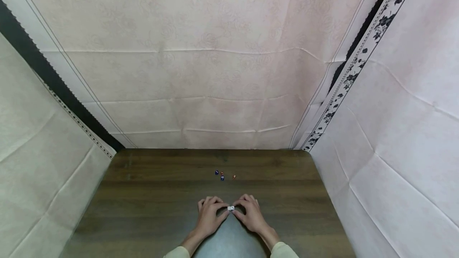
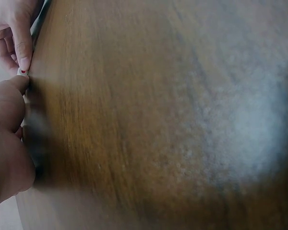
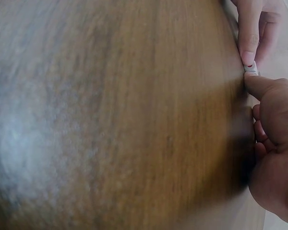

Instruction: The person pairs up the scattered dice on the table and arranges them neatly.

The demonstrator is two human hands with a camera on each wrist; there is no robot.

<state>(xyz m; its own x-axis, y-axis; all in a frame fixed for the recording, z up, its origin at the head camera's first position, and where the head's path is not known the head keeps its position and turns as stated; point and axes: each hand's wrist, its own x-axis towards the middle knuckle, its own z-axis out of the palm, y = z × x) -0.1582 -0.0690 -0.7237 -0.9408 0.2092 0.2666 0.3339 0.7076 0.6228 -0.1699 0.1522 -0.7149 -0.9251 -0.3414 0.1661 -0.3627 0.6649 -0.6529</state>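
1. Pinching by thumb and forefinger, the left grip (image 1: pixel 209 214) has the pair of white dice (image 1: pixel 230 208) from their 9 o'clock side; the right grip (image 1: pixel 250 214) pinches from 3 o'clock.
2. Those two dice sit side by side between the hands, near the person's edge of the counter (image 1: pixel 143 194). I'd say the opposed pinches keep them level with each other, neither sliding off.
3. Fingertips alone do the holding, probably because dice so tiny leave no room for more. From where I stand, I cannot tell whether they rest on the wood or are slightly raised.
4. Farther off, between 11 and 12 o'clock from the white pair, two blue dice (image 1: pixel 222 178) and one orange die (image 1: pixel 222 173) lie in a loose cluster; a second orange die (image 1: pixel 234 176) sits apart, at about 12.
5. Their spot beyond the fingertips looks handy: within reach, yet well apart from the working hands, so nothing crowds the pinch.
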